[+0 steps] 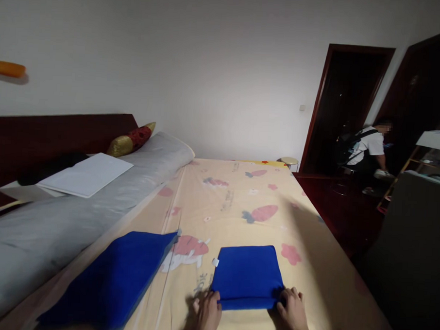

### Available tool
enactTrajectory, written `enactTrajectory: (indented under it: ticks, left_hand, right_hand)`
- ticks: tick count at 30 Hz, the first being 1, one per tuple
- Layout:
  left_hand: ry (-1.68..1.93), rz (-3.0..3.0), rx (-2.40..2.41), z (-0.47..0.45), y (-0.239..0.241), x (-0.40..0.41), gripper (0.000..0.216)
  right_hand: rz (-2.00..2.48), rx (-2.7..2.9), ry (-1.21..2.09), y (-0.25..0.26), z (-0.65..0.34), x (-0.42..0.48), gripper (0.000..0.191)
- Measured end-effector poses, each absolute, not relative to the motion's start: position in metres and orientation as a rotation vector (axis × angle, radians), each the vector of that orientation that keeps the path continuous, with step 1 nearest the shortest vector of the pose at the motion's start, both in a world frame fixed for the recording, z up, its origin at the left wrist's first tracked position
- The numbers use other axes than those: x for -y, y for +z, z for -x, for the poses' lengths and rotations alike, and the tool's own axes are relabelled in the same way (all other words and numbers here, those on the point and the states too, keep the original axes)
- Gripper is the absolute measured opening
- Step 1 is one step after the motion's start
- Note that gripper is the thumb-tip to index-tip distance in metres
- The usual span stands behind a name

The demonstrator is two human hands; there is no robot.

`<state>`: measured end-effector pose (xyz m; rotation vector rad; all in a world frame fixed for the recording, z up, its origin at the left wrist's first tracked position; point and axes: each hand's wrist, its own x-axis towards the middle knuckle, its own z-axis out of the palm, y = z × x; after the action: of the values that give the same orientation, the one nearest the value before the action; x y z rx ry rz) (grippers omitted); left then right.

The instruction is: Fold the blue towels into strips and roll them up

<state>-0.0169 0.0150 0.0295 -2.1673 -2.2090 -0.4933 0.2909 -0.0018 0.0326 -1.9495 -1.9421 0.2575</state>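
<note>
Blue folded cloth [250,271], near edge left-right between 2 hands [209,313] [294,308], long axis unclear.

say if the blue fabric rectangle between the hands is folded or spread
Seemingly folded: the blue fabric rectangle has a crease along its near edge, between left hand and right hand.

I see a home bedroom: a peach, pink-patterned fabric bedsheet [235,234], with a dark-brown wooden headboard [42,130] at left.

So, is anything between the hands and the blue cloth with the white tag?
Nothing visible: the left hand and right hand are at the near corners of the tagged cloth. The other cloth lies apart, to the left.
</note>
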Motion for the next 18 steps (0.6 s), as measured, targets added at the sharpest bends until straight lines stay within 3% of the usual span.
enactTrajectory:
  ticks: [3,6,12,18]
  left_hand:
    - [-0.406,2.069,2.291,0.010,0.031,-0.026,0.046]
    - [-0.405,2.059,2.232,-0.007,0.019,-0.029,0.050]
    - [-0.509,2.527,1.574,-0.043,-0.002,-0.022,0.057]
    - [-0.488,2.424,1.622,0.017,0.000,-0.017,0.054]
  right_hand:
    - [2.002,1.929,0.226,0.041,-0.288,-0.005,0.017]
    - [2.041,1.850,0.125,0.035,-0.266,-0.006,0.030]
    - [1.624,2.052,0.138,0.010,-0.204,-0.008,0.041]
    - [1.685,2.064,0.050,-0.005,-0.255,-0.011,0.043]
